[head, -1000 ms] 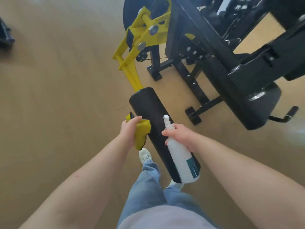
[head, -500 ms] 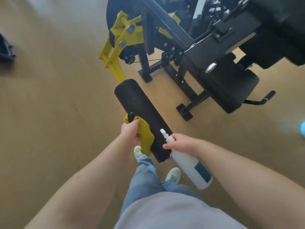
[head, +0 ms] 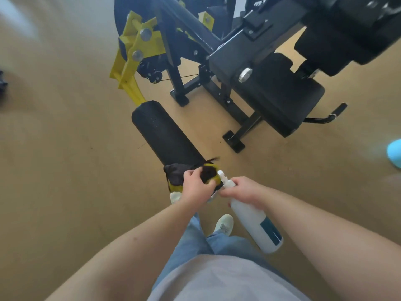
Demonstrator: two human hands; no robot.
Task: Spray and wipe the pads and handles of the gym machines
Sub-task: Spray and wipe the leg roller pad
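A black foam roller pad [head: 165, 133] on a yellow lever arm [head: 132, 61] points toward me. My left hand [head: 196, 187] grips a yellow and black cloth [head: 184, 174] pressed over the pad's near end, which it hides. My right hand [head: 243, 190] holds a white spray bottle [head: 253, 220] by the neck, nozzle close to the cloth, body tilted down to the right. The machine's black seat pad [head: 282, 92] and a black side handle [head: 332, 115] sit to the right.
The black machine frame [head: 217, 92] with floor feet stands behind the roller on a tan floor. A light blue object [head: 395, 152] lies at the right edge. A dark object [head: 3, 83] shows at the left edge. My legs and shoes are below my hands.
My left hand has slid the cloth down the roller to its near end. The right hand with the bottle has drawn back alongside it. The view has shifted right.
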